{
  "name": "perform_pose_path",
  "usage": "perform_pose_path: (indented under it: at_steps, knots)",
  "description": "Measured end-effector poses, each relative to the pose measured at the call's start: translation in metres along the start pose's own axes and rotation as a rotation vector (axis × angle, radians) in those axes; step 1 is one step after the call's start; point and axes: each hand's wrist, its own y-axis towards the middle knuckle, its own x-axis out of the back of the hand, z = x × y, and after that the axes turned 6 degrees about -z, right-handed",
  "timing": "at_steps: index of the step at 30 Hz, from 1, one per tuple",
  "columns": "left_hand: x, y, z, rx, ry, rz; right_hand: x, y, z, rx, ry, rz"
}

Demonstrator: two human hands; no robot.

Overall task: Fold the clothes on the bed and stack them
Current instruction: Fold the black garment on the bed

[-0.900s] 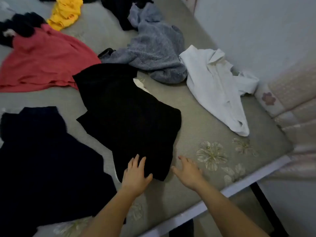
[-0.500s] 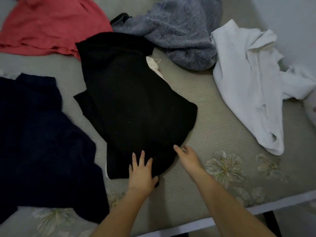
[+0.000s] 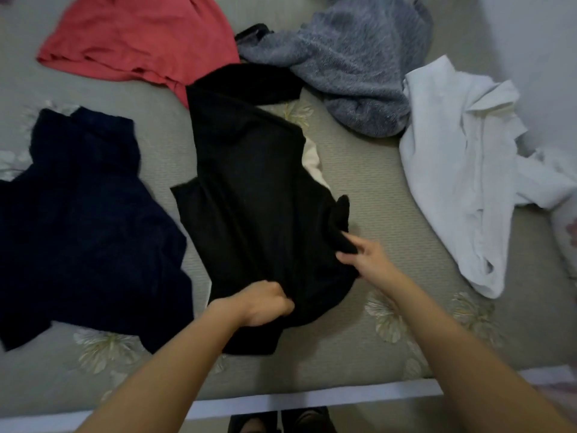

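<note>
A black garment (image 3: 256,195) lies spread in the middle of the bed (image 3: 368,195). My left hand (image 3: 262,303) is closed on its near hem. My right hand (image 3: 365,260) pinches the garment's right edge, and a fold of black cloth stands up above my fingers. A navy garment (image 3: 84,223) lies flat at the left. A red garment (image 3: 137,39) lies at the back left, a grey fleece garment (image 3: 352,57) at the back, and a crumpled white garment (image 3: 468,164) at the right. A bit of pale cloth (image 3: 313,160) shows under the black garment's right edge.
The bed's near edge (image 3: 312,398) runs across the bottom, with dark shoes (image 3: 281,421) on the floor below it. A pale wall (image 3: 530,42) rises at the back right. A flowered pillow (image 3: 568,229) touches the right border.
Both hands went from lying flat by the black garment's near edge to gripping it. The right hand has gathered the right edge inward. The view has shifted closer over the bed.
</note>
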Motion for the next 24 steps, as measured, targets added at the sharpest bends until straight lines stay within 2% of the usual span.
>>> perform_pose_path:
  at_steps: [2, 4, 5, 6, 7, 9, 11, 12, 14, 16, 19, 22, 24]
  knots:
    - [-0.025, -0.007, -0.018, 0.013, -0.090, 0.179, 0.022, -0.024, -0.016, -0.048, -0.110, 0.056]
    - [-0.048, -0.009, -0.035, 0.087, -0.215, 0.458, 0.046, -0.040, -0.040, -0.134, -0.294, -0.019]
    - [-0.056, -0.007, -0.040, 0.101, -0.207, 0.536, 0.059, -0.043, -0.054, -0.206, -0.373, -0.073]
    - [-0.061, 0.001, -0.042, 0.060, -0.155, 0.512, 0.070, -0.047, -0.065, -0.290, -0.405, -0.116]
    - [-0.061, 0.012, -0.042, -0.012, -0.077, 0.376, 0.078, -0.048, -0.073, -0.361, -0.423, -0.144]
    - [-0.047, 0.037, -0.044, -0.131, 0.092, -0.035, 0.089, -0.044, -0.083, -0.405, -0.457, -0.221]
    - [-0.017, 0.061, -0.051, -0.179, 0.199, -0.454, 0.094, -0.031, -0.087, -0.352, -0.435, -0.327]
    - [0.000, 0.072, -0.054, -0.180, 0.223, -0.603, 0.093, -0.024, -0.087, -0.305, -0.411, -0.373]
    - [0.035, 0.096, -0.053, -0.168, 0.270, -0.787, 0.089, -0.007, -0.087, -0.195, -0.410, -0.442]
    - [0.066, 0.119, -0.046, -0.139, 0.350, -0.847, 0.081, 0.010, -0.088, -0.112, -0.511, -0.464]
    - [0.095, 0.143, -0.025, -0.002, 0.436, -0.716, 0.069, 0.030, -0.088, -0.070, -0.790, -0.396]
    - [0.097, 0.145, -0.004, 0.128, 0.571, -0.554, 0.061, 0.037, -0.089, -0.195, -0.909, -0.246]
    - [0.092, 0.135, 0.002, 0.113, 0.592, -0.557, 0.059, 0.034, -0.088, -0.210, -0.984, -0.250]
